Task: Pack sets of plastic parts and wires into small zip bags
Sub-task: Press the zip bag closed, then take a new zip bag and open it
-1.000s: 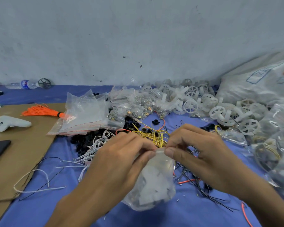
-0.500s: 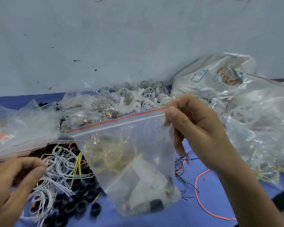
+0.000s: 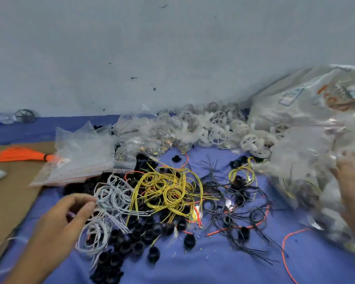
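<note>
My left hand (image 3: 66,220) hovers at the lower left with loosely curled fingers, its fingertips at the edge of a tangle of white wires (image 3: 109,203). It holds nothing that I can see. Coils of yellow wire (image 3: 166,189) lie in the middle, black wires (image 3: 234,201) to their right, and black plastic parts (image 3: 135,232) in front. My right hand (image 3: 353,181) is blurred at the right edge, fingers spread against a heap of filled zip bags (image 3: 307,167). A stack of empty zip bags (image 3: 80,158) lies at the back left.
White plastic wheels (image 3: 219,132) are heaped along the wall, beside a large printed sack (image 3: 307,99). An orange wire bundle (image 3: 19,153) lies on brown cardboard (image 3: 8,201) to the left. Everything rests on a blue cloth (image 3: 213,263). A water bottle (image 3: 2,118) lies far left.
The filled zip bag held up in my right hand has gone to the heap on the right. My left hand moved forward to the white wires. The view swung back left.
</note>
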Tool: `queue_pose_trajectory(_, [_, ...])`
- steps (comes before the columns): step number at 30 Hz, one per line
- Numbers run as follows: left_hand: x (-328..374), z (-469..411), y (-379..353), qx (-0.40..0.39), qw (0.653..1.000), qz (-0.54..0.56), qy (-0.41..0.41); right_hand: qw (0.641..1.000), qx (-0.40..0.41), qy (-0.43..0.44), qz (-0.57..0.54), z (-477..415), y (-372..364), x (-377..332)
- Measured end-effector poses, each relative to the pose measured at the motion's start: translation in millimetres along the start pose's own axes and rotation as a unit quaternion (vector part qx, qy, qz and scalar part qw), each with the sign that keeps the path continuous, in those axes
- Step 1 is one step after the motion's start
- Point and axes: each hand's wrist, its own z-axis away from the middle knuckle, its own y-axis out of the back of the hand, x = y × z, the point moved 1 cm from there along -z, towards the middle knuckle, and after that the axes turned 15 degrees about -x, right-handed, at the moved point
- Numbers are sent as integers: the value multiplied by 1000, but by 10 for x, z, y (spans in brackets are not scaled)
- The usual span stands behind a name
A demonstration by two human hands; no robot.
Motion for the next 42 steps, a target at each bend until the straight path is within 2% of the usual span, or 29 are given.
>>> queue_pose_trajectory(1, [-33,-117,0,1,1000,3,9,997,-50,28,58,153,-45,153])
queue_pose_trajectory(2, [-78,-239,22,19,999,-4,25,988,-127,-2,86,223,-106,111])
queue_pose_trajectory(3, [-168,-369,22,31,999,-16,40,964,-222,-17,144,429,-321,130])
queue_pose_trajectory(4, [-239,-483,27,43,997,-24,63,940,-268,-6,211,700,-541,247])
queue_pose_trajectory(5, [-311,-585,21,57,994,-35,84,914,-310,44,260,1000,-732,386])
queue_pose_trajectory(8, [-583,-827,5,55,987,-78,125,848,-396,155,317,1634,-1267,561])
queue_pose_trajectory(11, [-824,-999,73,51,977,-158,136,804,-421,214,362,1882,-1629,657])
queue_pose_trajectory(13, [-926,-1121,160,32,968,-200,146,805,-405,201,384,1905,-1674,747])
queue_pose_trajectory(16, [-975,-1317,218,-27,960,-240,142,828,-387,157,374,1858,-1640,828])
queue_pose_trajectory(21, [-850,-1624,37,-104,954,-266,87,815,-385,152,405,1869,-1687,890])
queue_pose_trajectory(23, [-906,-1741,29,-90,950,-275,120,820,-376,150,405,1862,-1678,916])
queue_pose_trajectory(24, [-969,-1783,73,-87,943,-277,165,822,-371,149,405,1859,-1676,913])
queue_pose_trajectory(26, [-1112,-1822,197,-99,914,-307,247,828,-364,149,401,1865,-1683,913])
queue_pose_trajectory(27, [-1179,-1824,251,-101,904,-331,251,831,-361,149,397,1874,-1691,909])
queue_pose_trajectory(30, [-1238,-1842,343,-69,907,-374,183,835,-359,144,392,1886,-1689,899])
queue_pose_trajectory(33, [-1193,-1859,390,-56,923,-343,164,838,-357,144,386,1881,-1662,939])
queue_pose_trajectory(37, [-1192,-1653,380,-91,941,-302,122,864,-349,163,324,1880,-1703,853])
queue_pose_trajectory(40, [-1321,-1479,356,-92,934,-336,82,869,-324,215,306,1716,-1649,736])
queue_pose_trajectory(42, [-1490,-1456,381,-70,922,-376,64,879,-262,218,333,1345,-1587,639])
